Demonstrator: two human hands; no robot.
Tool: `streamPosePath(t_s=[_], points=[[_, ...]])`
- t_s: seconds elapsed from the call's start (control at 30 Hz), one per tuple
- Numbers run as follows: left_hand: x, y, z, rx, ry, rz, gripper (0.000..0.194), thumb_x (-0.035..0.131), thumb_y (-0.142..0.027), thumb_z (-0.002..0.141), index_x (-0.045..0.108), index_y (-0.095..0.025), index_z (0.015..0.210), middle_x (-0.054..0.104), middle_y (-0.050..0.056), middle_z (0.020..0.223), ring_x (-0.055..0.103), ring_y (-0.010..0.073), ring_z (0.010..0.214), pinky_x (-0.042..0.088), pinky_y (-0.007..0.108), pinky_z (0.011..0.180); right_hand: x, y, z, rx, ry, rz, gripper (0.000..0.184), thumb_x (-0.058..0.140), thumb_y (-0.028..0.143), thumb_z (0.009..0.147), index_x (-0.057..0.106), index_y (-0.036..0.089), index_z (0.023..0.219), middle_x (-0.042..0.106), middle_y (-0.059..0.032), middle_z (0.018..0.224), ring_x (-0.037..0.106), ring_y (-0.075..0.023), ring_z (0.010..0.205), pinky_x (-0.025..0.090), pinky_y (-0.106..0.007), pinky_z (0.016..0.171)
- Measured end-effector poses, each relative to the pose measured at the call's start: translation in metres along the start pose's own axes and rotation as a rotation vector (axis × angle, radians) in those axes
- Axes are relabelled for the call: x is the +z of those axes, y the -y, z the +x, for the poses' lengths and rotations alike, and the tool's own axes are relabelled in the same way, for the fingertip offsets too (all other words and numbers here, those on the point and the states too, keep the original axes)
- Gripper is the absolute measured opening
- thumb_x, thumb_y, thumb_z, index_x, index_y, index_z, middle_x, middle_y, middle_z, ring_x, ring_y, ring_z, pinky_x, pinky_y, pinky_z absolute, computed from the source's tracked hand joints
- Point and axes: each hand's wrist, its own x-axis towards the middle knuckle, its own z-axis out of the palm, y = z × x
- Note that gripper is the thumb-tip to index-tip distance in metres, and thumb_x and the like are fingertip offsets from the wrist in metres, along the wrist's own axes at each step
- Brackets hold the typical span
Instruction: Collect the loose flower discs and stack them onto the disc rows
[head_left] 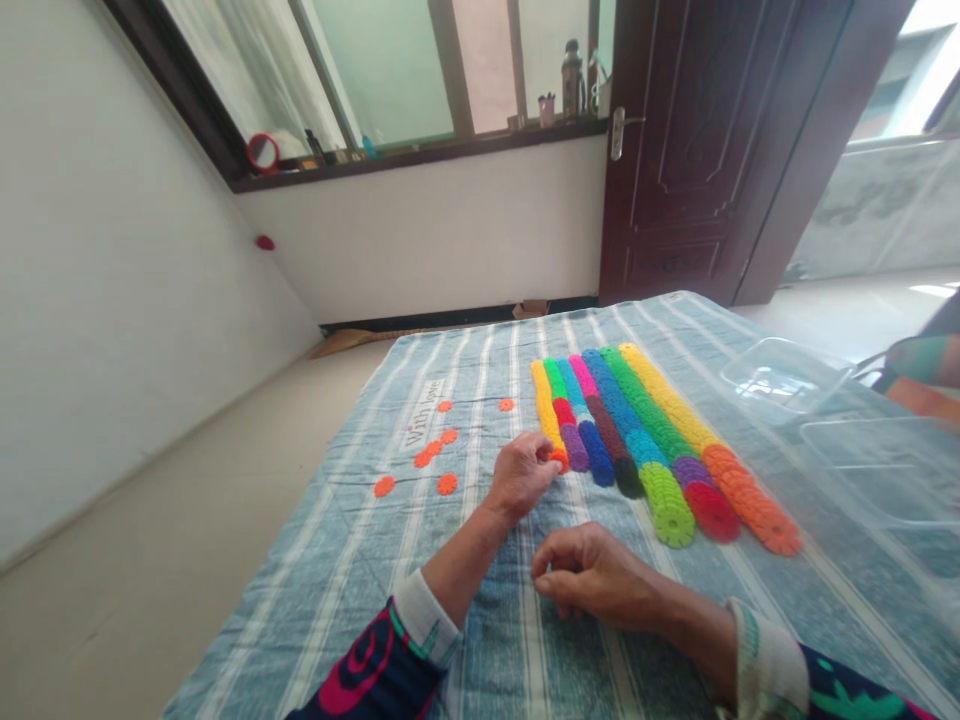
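Note:
Several rows of coloured plastic discs lie stacked on edge side by side on a blue striped cloth. My left hand is closed, its fingertips pinching an orange disc at the near end of the yellow row, the leftmost one. My right hand rests curled on the cloth nearer to me, with nothing visible in it. Several loose orange discs lie scattered on the cloth to the left of my left hand.
Two clear plastic boxes stand at the right of the table. Another person's sleeve shows at the right edge. A dark door and a window sill with bottles are behind. Bare floor lies to the left.

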Motion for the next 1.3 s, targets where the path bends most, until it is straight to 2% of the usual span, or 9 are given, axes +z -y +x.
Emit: streamPosePath(t_s=[0.13, 0.23, 0.37, 0.4, 0.5, 0.6, 0.77, 1.1, 1.3], points=[[0.003, 0.000, -0.002, 0.005, -0.003, -0.011, 0.004, 0.061, -0.014, 0.068, 0.059, -0.017, 0.069, 0.056, -0.002, 0.070, 0.050, 0.0118, 0.066, 0.041, 0.024, 0.064, 0.002, -0.002, -0.001, 0.010, 0.000, 0.000, 0.010, 0.056, 0.016, 0.073, 0.065, 0.016, 0.077, 0.054, 0.0059, 0.050, 0.044, -0.0071, 0.042, 0.032, -0.018, 0.043], [-0.008, 0.003, -0.003, 0.002, -0.017, -0.010, 0.004, 0.059, -0.015, 0.070, 0.061, -0.017, 0.071, 0.056, -0.002, 0.069, 0.051, 0.0120, 0.066, 0.041, 0.024, 0.064, 0.003, -0.003, -0.002, 0.039, -0.001, -0.006, 0.009, 0.056, 0.019, 0.074, 0.064, 0.016, 0.077, 0.054, 0.0058, 0.050, 0.044, -0.0074, 0.042, 0.032, -0.018, 0.043], [-0.052, 0.018, -0.006, -0.085, 0.053, 0.180, 0.009, 0.055, -0.017, 0.073, 0.063, -0.017, 0.069, 0.058, -0.001, 0.068, 0.054, 0.0130, 0.069, 0.041, 0.024, 0.065, 0.004, -0.005, -0.002, 0.059, 0.010, -0.027, 0.011, 0.056, 0.024, 0.075, 0.064, 0.017, 0.079, 0.055, 0.0055, 0.050, 0.045, -0.0077, 0.042, 0.032, -0.018, 0.043], [-0.066, 0.024, -0.008, -0.133, 0.106, 0.266, 0.011, 0.054, -0.017, 0.073, 0.063, -0.017, 0.068, 0.058, -0.002, 0.068, 0.054, 0.0131, 0.069, 0.041, 0.023, 0.065, 0.004, -0.005, -0.002, 0.057, 0.012, -0.026, 0.011, 0.057, 0.024, 0.075, 0.064, 0.017, 0.079, 0.055, 0.0055, 0.050, 0.045, -0.0077, 0.042, 0.032, -0.018, 0.043], [-0.104, 0.044, -0.016, -0.218, 0.137, 0.340, 0.010, 0.056, -0.019, 0.067, 0.066, -0.018, 0.067, 0.056, -0.002, 0.061, 0.053, 0.0146, 0.065, 0.037, 0.025, 0.060, 0.004, -0.006, -0.002, 0.059, 0.016, -0.018, 0.011, 0.057, 0.025, 0.074, 0.064, 0.017, 0.079, 0.055, 0.0057, 0.050, 0.045, -0.0074, 0.043, 0.032, -0.018, 0.043], [-0.125, 0.061, -0.025, -0.286, 0.177, 0.362, 0.015, 0.061, -0.024, 0.063, 0.070, -0.017, 0.074, 0.059, -0.002, 0.061, 0.055, 0.0156, 0.063, 0.037, 0.025, 0.057, 0.004, -0.007, -0.001, 0.070, 0.014, -0.008, 0.012, 0.056, 0.026, 0.074, 0.064, 0.017, 0.079, 0.054, 0.0059, 0.050, 0.045, -0.0070, 0.042, 0.031, -0.017, 0.043], [-0.126, 0.071, -0.030, -0.309, 0.256, 0.344, 0.015, 0.064, -0.024, 0.059, 0.070, -0.017, 0.071, 0.062, -0.002, 0.061, 0.057, 0.0164, 0.064, 0.036, 0.024, 0.057, 0.004, -0.006, -0.002, 0.072, 0.005, -0.041, 0.013, 0.056, 0.026, 0.075, 0.065, 0.017, 0.079, 0.055, 0.0050, 0.051, 0.045, -0.0077, 0.043, 0.032, -0.018, 0.042], [-0.121, 0.076, -0.027, -0.303, 0.261, 0.279, 0.003, 0.059, -0.019, 0.057, 0.059, -0.017, 0.059, 0.059, -0.002, 0.058, 0.054, 0.0141, 0.061, 0.035, 0.023, 0.054, 0.004, -0.002, -0.003, 0.064, 0.002, -0.022, 0.010, 0.056, 0.024, 0.074, 0.063, 0.017, 0.078, 0.053, 0.0060, 0.049, 0.045, -0.0071, 0.042, 0.032, -0.017, 0.042], [-0.119, 0.078, -0.028, -0.322, 0.267, 0.183, 0.014, 0.059, -0.022, 0.056, 0.064, -0.016, 0.068, 0.059, -0.003, 0.059, 0.052, 0.0130, 0.058, 0.037, 0.023, 0.054, 0.003, -0.001, -0.002, 0.063, -0.006, -0.021, 0.010, 0.055, 0.020, 0.072, 0.064, 0.016, 0.076, 0.054, 0.0057, 0.048, 0.045, -0.0071, 0.042, 0.032, -0.017, 0.042]])
